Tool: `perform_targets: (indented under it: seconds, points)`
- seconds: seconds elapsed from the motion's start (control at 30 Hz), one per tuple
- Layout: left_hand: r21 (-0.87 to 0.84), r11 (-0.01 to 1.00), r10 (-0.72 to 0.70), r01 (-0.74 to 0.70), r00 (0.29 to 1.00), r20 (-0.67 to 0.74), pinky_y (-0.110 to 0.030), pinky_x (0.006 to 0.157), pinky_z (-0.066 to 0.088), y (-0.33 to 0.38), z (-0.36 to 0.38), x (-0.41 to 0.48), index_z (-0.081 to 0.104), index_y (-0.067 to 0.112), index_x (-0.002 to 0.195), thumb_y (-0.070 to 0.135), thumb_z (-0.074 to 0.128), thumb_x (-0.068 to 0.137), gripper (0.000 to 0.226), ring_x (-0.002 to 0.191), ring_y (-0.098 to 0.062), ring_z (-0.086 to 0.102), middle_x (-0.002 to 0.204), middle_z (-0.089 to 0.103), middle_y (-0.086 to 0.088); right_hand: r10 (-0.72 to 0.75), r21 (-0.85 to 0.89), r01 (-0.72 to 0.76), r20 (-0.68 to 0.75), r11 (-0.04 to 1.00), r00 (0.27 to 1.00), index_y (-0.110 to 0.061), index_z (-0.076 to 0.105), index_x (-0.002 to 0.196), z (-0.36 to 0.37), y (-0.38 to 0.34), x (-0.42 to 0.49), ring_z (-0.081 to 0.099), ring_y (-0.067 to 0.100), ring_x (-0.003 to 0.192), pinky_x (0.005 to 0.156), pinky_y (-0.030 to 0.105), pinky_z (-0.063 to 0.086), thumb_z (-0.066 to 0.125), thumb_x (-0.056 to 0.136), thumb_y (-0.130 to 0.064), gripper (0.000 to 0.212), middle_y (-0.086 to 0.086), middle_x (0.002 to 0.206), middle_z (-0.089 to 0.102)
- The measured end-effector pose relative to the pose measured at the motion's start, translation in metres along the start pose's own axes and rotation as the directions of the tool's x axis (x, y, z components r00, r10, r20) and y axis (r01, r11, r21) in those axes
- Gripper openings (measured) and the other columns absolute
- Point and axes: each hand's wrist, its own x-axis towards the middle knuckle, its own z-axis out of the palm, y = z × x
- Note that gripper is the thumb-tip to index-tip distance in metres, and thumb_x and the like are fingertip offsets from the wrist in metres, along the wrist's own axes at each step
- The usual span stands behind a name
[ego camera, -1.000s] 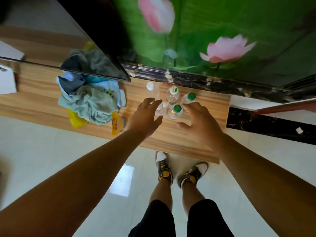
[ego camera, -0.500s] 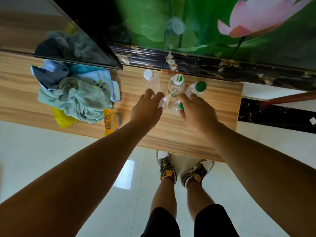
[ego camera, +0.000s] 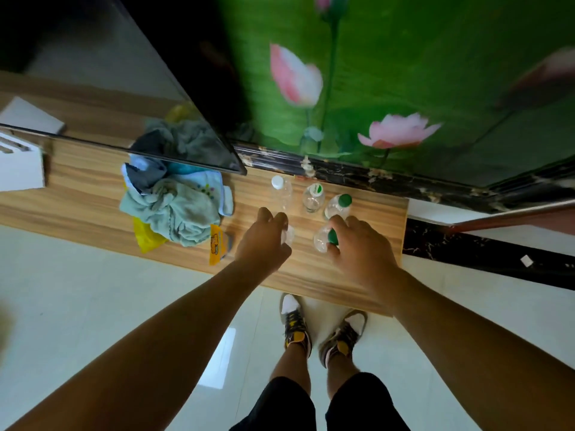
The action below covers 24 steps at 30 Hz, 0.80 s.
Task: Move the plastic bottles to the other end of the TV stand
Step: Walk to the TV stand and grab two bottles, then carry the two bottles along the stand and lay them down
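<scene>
Head view, only camera. Landmark: the TV stand (ego camera: 357, 272), a wooden top with its right end near the person's feet.

Five plastic bottles stood clustered at the stand's right end. Back row, toward the wall: white-capped bottle (ego camera: 281, 191), label-capped bottle (ego camera: 313, 199), green-capped bottle (ego camera: 338, 206). Front row: a clear bottle (ego camera: 288, 235) and a second green-capped bottle (ego camera: 323, 239).

Change against one second earlier: both hands then hovered short of the front row with fingers spread. Now left hand (ego camera: 264, 244) had its fingers curled onto the clear bottle, cap hidden beneath them. Right hand (ego camera: 361, 247) had closed around the second green-capped bottle, thumb and forefinger at the cap. Both bottles seemed to rest on the wood; lift not evident.

Judgement: grasp stage reached on two of five; transport not begun. Three back-row bottles untouched.

A heap of cloths (ego camera: 174, 209) and a yellow packet (ego camera: 217, 247) lay mid-stand, left of the bottles, under the TV screen (ego camera: 130, 88) edge. A carry toward the far left end probably has to clear that heap.
</scene>
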Motion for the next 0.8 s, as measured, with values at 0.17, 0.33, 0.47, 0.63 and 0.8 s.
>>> perform_targets:
  seconds: [0.17,0.33,0.47,0.63,0.8]
  points:
    - [-0.010,1.000,-0.026,0.025,0.998,-0.058,-0.040,0.082,0.056,0.020,-0.066,-0.069,0.055,0.019,0.113,0.023,0.074,0.075,0.042,0.088,-0.025,0.061,0.121,0.045,-0.007,-0.005,0.079,0.005,-0.011,0.997,1.000,-0.028,0.044,0.130,-0.083,-0.019,-0.043,0.059,0.029,0.107,0.073,0.037,0.052,0.054,0.091,-0.041,0.043,0.005,0.119,0.058]
    - [-0.050,0.996,-0.077,0.071,0.990,-0.115,-0.040,0.083,0.052,0.052,-0.128,-0.131,0.055,0.014,0.110,0.025,0.073,0.077,0.038,0.092,-0.032,0.059,0.119,0.046,-0.011,-0.103,0.079,0.108,-0.072,0.991,0.992,-0.026,0.047,0.126,-0.151,-0.039,-0.084,0.060,0.033,0.105,0.072,0.039,0.049,0.055,0.090,-0.037,0.039,0.005,0.118,0.059]
    - [-0.070,0.993,-0.108,0.096,0.974,-0.197,-0.037,0.082,0.045,0.064,-0.157,-0.159,0.058,0.010,0.107,0.022,0.073,0.077,0.036,0.097,-0.032,0.055,0.113,0.050,-0.012,-0.190,0.062,0.195,-0.074,0.979,0.979,-0.029,0.045,0.125,-0.175,-0.052,-0.096,0.061,0.035,0.106,0.078,0.042,0.052,0.054,0.088,-0.040,0.039,0.005,0.117,0.060]
    - [-0.101,0.983,-0.172,0.151,0.953,-0.249,-0.037,0.080,0.045,0.063,-0.174,-0.194,0.059,0.009,0.104,0.022,0.075,0.075,0.036,0.095,-0.033,0.055,0.109,0.052,-0.014,-0.318,0.009,0.319,-0.052,0.948,0.947,-0.024,0.046,0.116,-0.185,-0.071,-0.101,0.062,0.036,0.102,0.077,0.042,0.052,0.053,0.087,-0.042,0.034,0.008,0.113,0.061]
    - [-0.169,0.962,-0.259,0.215,0.916,-0.306,-0.037,0.080,0.051,0.047,-0.183,-0.234,0.058,0.015,0.108,0.023,0.073,0.078,0.035,0.094,-0.027,0.056,0.110,0.049,-0.007,-0.474,-0.054,0.472,-0.036,0.880,0.880,-0.021,0.046,0.108,-0.189,-0.104,-0.101,0.064,0.037,0.097,0.074,0.042,0.051,0.055,0.085,-0.041,0.032,0.010,0.107,0.063]
